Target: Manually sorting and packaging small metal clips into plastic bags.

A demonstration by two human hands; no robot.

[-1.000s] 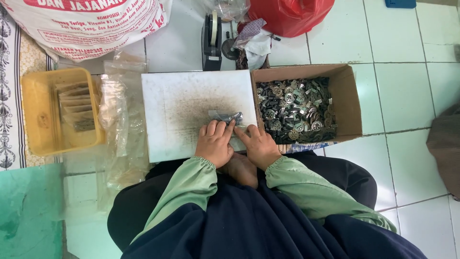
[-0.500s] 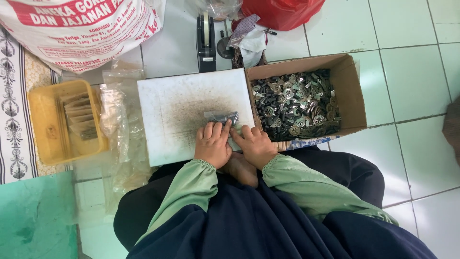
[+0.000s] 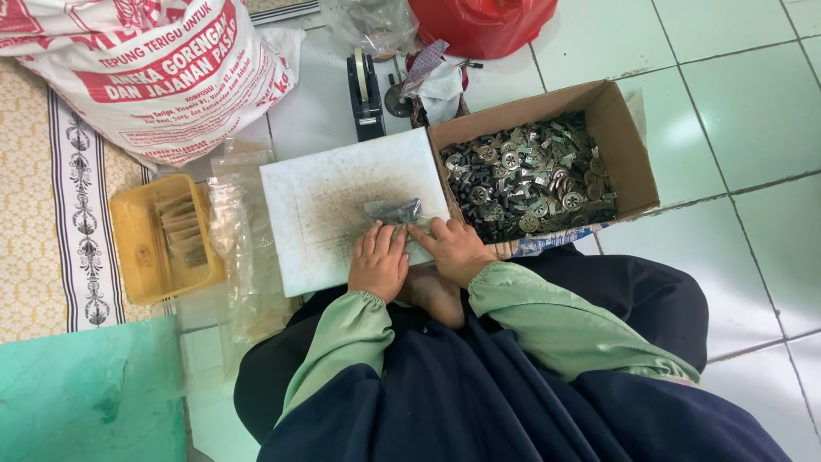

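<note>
- Left hand [image 3: 378, 261] and right hand [image 3: 455, 248] press side by side, fingers together, on a small clear packet of metal pieces [image 3: 393, 210].
- The packet lies on a smudged white board [image 3: 325, 214].
- A cardboard box of metal fasteners [image 3: 629, 158] sits just right.
- A yellow tray [image 3: 128, 248] lies far left.

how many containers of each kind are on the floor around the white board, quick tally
cardboard box: 1
yellow tray: 1
printed sack: 1
red bag: 1
total: 4
</note>
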